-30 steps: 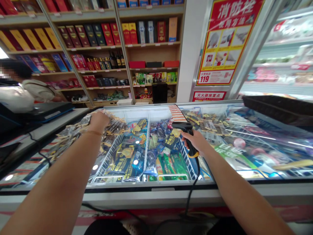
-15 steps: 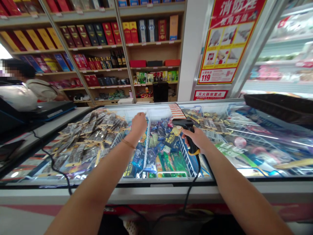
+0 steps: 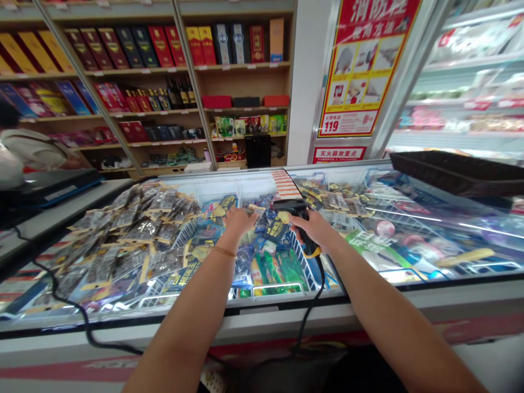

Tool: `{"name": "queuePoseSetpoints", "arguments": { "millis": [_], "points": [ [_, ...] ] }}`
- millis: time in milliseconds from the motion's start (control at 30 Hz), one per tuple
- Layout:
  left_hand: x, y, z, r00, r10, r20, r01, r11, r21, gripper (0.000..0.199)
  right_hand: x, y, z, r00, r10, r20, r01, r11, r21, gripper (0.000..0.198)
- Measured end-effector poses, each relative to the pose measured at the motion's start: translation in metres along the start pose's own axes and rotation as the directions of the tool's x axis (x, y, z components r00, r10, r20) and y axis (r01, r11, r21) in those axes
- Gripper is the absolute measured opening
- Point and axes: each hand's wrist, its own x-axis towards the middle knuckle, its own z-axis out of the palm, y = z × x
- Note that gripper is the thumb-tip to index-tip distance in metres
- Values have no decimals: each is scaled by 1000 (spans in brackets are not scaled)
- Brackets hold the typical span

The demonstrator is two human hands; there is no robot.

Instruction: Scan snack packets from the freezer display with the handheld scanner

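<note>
My right hand point(image 3: 317, 229) is wrapped around the grip of a black barcode scanner point(image 3: 291, 206) with a yellow-orange base. The scanner's head points left, towards my left hand point(image 3: 240, 221). My left hand is closed over the open top of the chest freezer, a small tan-edged packet point(image 3: 257, 209) at its thumb and fingertips; most of the packet is hidden. Beneath both hands lie blue, green and yellow ice-cream packs point(image 3: 278, 267) in a white wire basket point(image 3: 303, 267). A black cable point(image 3: 311, 305) hangs from the scanner.
A pile of dark, tan-edged packets point(image 3: 139, 218) covers the freezer's left side. At the back right rests a dark tray point(image 3: 458, 172). Striped strips point(image 3: 285, 184) lie at the back edge. A person point(image 3: 33, 147) is at the far left, near a counter point(image 3: 94, 191). Shelves of boxes stand behind.
My left hand has moved lower and closer to the scanner, and a small packet now shows at its fingertips. The view has swung slightly right. My right hand keeps hold of the scanner.
</note>
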Motion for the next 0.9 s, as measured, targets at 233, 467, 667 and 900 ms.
{"name": "queuePoseSetpoints", "arguments": {
  "millis": [233,467,667,900],
  "points": [
    [4,-6,4,996,-69,61,79,981,-178,32,-3,1,4,999,33,-21,-34,999,-30,27],
    [10,-10,12,988,-143,49,136,695,-706,21,-6,2,8,1000,-1,-9,0,996,-85,27],
    [7,-13,14,989,-135,57,130,641,-756,19,-14,-6,13,999,-22,31,27,986,-165,24],
    [8,-15,15,990,-123,64,129,645,-753,20,-13,-4,11,998,-44,33,50,981,-187,22]
  ]
}}
